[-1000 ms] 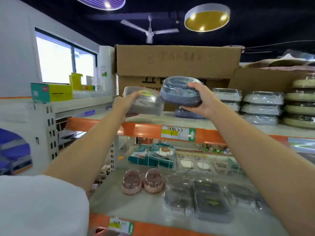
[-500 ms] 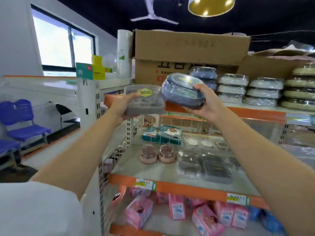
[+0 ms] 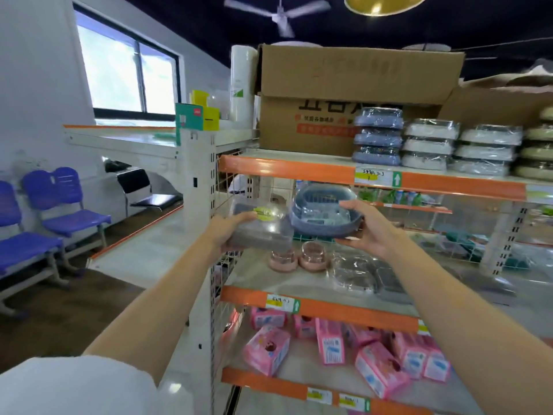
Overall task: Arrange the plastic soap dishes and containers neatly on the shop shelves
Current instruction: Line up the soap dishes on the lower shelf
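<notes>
two dishes in hand, both held in front of the middle shelf (image 3: 317, 305): left hand (image 3: 223, 233) grips the grey dish (image 3: 260, 229), right hand (image 3: 369, 230) grips the blue dish (image 3: 324, 212). risk: slick wrap, we could drop one, or topple the blue stack (image 3: 377, 134) up top.

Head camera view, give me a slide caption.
Left hand holds a grey soap dish, right hand a blue one, before shop shelves.

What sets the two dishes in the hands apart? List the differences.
The dish in the left hand is a grey dish, boxy and rectangular; the one in the right hand is a blue dish, rounded and oval.
The grey dish carries a yellow-green sticker on top; the blue dish shows none.
The grey dish is held lower, the blue dish slightly higher and tilted toward the camera.
Both are wrapped in clear plastic and held in front of the middle shelf.
</notes>
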The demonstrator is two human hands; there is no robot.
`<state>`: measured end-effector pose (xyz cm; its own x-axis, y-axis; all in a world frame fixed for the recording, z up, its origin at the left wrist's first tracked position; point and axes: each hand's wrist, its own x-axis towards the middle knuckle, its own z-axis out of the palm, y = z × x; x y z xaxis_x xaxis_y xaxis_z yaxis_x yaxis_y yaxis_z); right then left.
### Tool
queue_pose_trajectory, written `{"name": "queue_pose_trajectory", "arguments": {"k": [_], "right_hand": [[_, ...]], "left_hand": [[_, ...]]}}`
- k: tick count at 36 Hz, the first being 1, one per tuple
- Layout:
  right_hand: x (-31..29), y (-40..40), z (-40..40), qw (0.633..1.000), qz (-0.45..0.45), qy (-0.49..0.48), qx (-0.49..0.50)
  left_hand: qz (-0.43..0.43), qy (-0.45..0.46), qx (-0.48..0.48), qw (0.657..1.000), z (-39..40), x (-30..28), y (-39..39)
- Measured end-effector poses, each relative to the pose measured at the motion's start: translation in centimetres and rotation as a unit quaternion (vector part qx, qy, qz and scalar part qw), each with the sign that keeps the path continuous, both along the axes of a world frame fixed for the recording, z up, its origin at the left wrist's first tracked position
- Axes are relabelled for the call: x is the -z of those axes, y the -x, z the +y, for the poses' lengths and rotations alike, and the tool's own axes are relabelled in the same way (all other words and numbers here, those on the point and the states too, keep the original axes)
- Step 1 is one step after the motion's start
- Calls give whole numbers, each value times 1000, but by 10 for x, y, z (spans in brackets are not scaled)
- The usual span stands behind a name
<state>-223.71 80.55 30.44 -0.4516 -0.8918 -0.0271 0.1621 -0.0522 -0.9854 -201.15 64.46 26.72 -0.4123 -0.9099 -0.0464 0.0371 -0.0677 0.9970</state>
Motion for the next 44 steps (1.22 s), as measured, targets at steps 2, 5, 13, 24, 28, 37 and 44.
{"name": "queue_pose_trajectory", "arguments": {"k": [2, 5, 13, 24, 28, 37, 44], "right_hand": [[10, -2, 0, 1000, 6, -19, 1], [23, -2, -2, 999, 11, -47, 17], [50, 4, -19, 994, 8, -94, 56], [90, 37, -40, 986, -15, -149, 68], [109, 56, -56, 982, -29, -177, 59], [136, 85, -91, 974, -68, -211, 51], [154, 100, -111, 970, -77, -227, 45]], "left_hand": [[-13, -16, -7, 1000, 1, 8, 0], [-30, -41, -26, 998, 0, 20, 0], [-36, -78, -38, 996, -6, 49, 7], [-77, -109, -47, 990, -30, 88, 39], [-93, -117, -51, 987, -47, 93, 53], [-126, -142, -64, 980, -81, 114, 91], [-131, -144, -41, 980, -109, 154, 110]]}}
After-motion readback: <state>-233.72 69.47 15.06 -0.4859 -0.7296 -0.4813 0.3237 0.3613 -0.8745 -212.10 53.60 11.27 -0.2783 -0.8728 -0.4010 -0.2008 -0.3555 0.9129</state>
